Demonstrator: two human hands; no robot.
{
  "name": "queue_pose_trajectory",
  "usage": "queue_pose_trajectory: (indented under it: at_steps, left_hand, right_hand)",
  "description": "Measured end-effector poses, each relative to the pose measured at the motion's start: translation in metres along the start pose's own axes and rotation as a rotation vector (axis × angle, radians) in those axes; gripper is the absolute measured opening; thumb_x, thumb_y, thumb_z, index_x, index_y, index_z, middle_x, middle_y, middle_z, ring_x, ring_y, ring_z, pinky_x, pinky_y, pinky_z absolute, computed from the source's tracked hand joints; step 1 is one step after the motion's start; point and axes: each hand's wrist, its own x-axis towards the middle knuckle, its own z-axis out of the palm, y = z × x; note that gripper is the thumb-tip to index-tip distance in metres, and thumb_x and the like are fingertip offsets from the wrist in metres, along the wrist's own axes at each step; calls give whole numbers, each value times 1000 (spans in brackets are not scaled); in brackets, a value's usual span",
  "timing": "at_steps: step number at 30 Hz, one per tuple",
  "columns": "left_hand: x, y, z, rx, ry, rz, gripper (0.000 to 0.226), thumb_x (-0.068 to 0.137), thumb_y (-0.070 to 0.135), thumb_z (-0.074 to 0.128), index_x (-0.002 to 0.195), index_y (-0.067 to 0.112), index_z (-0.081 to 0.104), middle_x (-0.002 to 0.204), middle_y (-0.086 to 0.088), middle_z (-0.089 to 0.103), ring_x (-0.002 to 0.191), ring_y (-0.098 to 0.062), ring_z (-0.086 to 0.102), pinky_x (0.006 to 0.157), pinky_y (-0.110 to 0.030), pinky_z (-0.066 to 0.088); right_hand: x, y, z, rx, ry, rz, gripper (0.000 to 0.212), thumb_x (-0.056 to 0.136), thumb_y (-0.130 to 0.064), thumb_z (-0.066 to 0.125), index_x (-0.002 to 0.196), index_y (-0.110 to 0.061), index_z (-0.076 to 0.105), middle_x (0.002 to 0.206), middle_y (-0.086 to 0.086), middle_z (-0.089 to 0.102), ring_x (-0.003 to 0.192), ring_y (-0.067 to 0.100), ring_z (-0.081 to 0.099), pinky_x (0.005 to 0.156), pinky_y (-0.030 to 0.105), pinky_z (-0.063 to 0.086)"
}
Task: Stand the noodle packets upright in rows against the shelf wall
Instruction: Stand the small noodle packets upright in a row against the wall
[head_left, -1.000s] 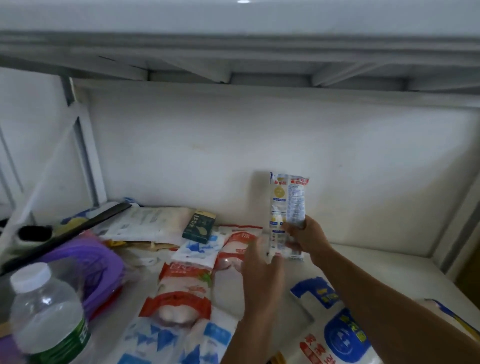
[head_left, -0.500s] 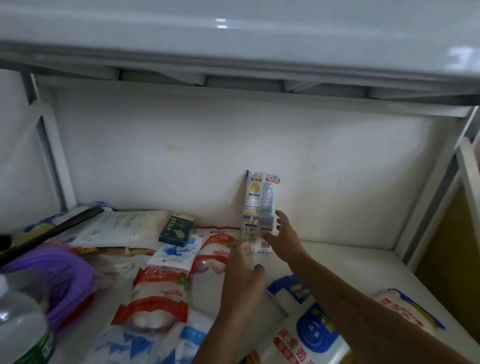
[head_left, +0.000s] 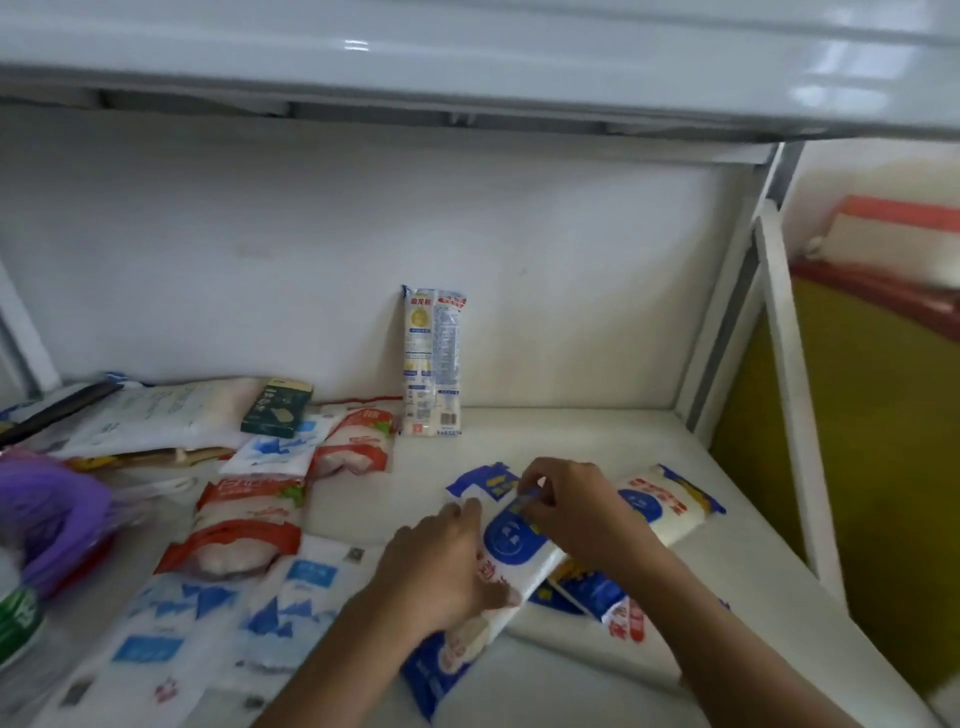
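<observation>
Flat blue packet (head_left: 511, 540) pinched by right grip (head_left: 576, 514), clasped by left grip (head_left: 441, 561), upright packet (head_left: 432, 358) beyond against wall (head_left: 571, 286)

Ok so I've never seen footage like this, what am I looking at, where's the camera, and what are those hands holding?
There is no machine here: these are a person's two bare hands. The single picture comes from a camera worn on the head, looking forward and down into a white shelf. One noodle packet stands upright against the back wall. The left hand and right hand both grip a blue-and-white packet that lies on the shelf; the right one pinches its upper end. Another similar packet lies to its right. On the left lie red-and-white bags and a dark green box.
</observation>
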Motion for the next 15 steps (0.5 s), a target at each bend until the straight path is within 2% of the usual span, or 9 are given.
queue_pose_trajectory:
  at_steps: [2, 5, 8, 13, 15]
  left_hand:
    - [-5, 13, 14, 191, 52, 18, 81, 76, 62, 73, 137, 22, 36, 128, -2, 54, 113, -23, 57, 91, -39, 47]
    - [-7, 25, 26, 268, 47, -12, 75, 79, 39, 74, 139, 18, 34, 130, -7, 50, 114, -27, 55, 88, -42, 45]
    - [-4, 30, 33, 314, 57, -24, 70, 82, 26, 72, 140, 16, 34, 133, -11, 49, 114, -30, 56, 89, -41, 46]
    - [-1, 21, 19, 164, 153, 42, 56, 87, 38, 66, 135, 20, 43, 142, -6, 46, 111, -26, 61, 85, -37, 49]
    - [1, 14, 10, 93, 220, 55, 39, 90, 43, 62, 120, 22, 49, 130, -1, 51, 101, -22, 62, 81, -37, 54]
  right_hand:
    - [3, 4, -4, -26, 24, 29, 8, 100, -30, 60, 102, -26, 66, 89, -4, 74, 65, 11, 73, 66, 34, 65]
    - [7, 7, -9, -26, 54, 48, 7, 99, -33, 61, 98, -27, 65, 85, -5, 74, 57, 9, 72, 63, 34, 65]
    - [10, 8, -12, -20, 111, 51, 6, 98, -31, 60, 97, -28, 66, 86, -8, 72, 64, 8, 69, 64, 30, 64]
    - [10, 1, -18, 59, 176, 73, 4, 97, -29, 62, 97, -30, 66, 81, -10, 70, 64, 10, 69, 59, 25, 61]
    - [8, -1, -22, 120, 198, 93, 3, 95, -29, 64, 94, -28, 67, 79, -9, 69, 62, 12, 69, 54, 25, 59]
